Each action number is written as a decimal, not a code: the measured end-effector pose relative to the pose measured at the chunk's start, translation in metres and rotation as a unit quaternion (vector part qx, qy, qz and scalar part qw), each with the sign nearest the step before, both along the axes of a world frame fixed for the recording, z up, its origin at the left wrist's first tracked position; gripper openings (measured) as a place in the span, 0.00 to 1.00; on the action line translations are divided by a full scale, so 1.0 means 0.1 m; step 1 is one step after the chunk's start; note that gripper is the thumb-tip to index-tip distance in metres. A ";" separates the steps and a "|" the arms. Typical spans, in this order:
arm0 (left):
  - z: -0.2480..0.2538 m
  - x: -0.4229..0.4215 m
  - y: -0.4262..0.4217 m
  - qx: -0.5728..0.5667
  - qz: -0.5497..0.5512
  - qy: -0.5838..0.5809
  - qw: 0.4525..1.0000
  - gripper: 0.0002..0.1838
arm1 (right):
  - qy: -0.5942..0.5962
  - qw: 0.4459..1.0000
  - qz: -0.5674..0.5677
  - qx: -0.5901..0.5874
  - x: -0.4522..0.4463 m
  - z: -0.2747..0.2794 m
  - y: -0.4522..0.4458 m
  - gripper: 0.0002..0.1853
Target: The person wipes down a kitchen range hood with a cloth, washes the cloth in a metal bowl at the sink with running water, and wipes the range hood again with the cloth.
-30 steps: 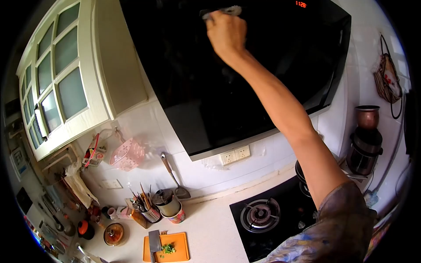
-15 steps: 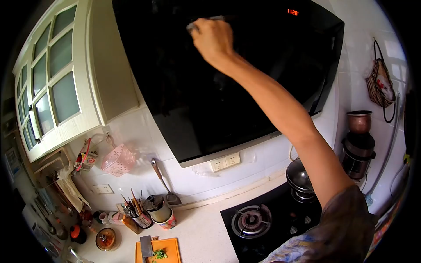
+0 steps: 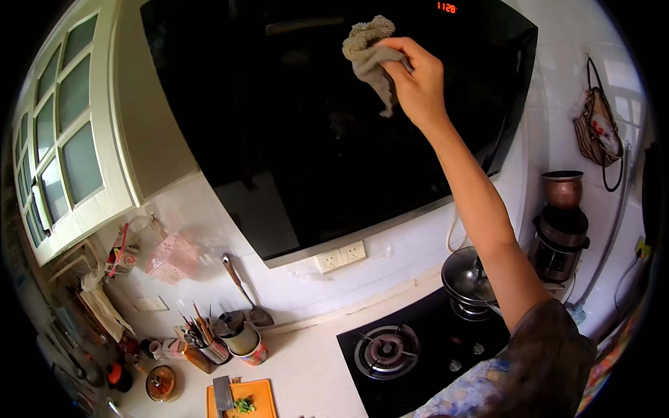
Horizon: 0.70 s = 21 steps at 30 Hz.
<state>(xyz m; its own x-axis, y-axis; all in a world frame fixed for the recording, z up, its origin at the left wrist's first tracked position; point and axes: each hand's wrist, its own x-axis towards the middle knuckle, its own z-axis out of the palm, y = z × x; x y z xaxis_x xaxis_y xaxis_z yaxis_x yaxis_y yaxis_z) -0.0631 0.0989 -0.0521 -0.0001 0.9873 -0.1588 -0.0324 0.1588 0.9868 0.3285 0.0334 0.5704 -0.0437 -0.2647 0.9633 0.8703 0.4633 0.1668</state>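
My right hand (image 3: 420, 82) is closed on a crumpled grey-brown rag (image 3: 369, 56), whose lower end hangs loose. Both are in front of the glossy black range hood (image 3: 293, 153), near its upper middle. Whether the rag touches the hood's surface I cannot tell. A red 1128 display (image 3: 447, 8) glows at the hood's top right. My left hand is out of view.
Below the hood is a gas stove (image 3: 418, 397) with a lidded pan (image 3: 465, 275) on its rear burner. On the counter, a cleaver (image 3: 223, 395) and chopped greens (image 3: 244, 405) lie on an orange cutting board (image 3: 262, 393). A glass-paned cabinet (image 3: 80, 164) juts out at left.
My right hand has moved right and slightly down across the hood, and the rag now shows hanging from it. The whole view has shifted a little.
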 end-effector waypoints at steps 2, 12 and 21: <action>0.34 0.22 0.02 0.040 -0.010 -0.046 0.998 0.24 | 0.019 0.997 0.052 -0.056 0.06 -0.17 -0.07 0.09; 3.61 1.69 -0.13 0.357 -0.200 -0.180 0.895 0.19 | 0.111 0.803 0.471 -0.349 0.22 -0.70 -0.22 0.12; 4.38 2.38 -0.36 0.252 -0.396 -0.370 0.802 0.31 | 0.058 0.748 0.481 -0.454 0.17 -1.00 -0.34 0.08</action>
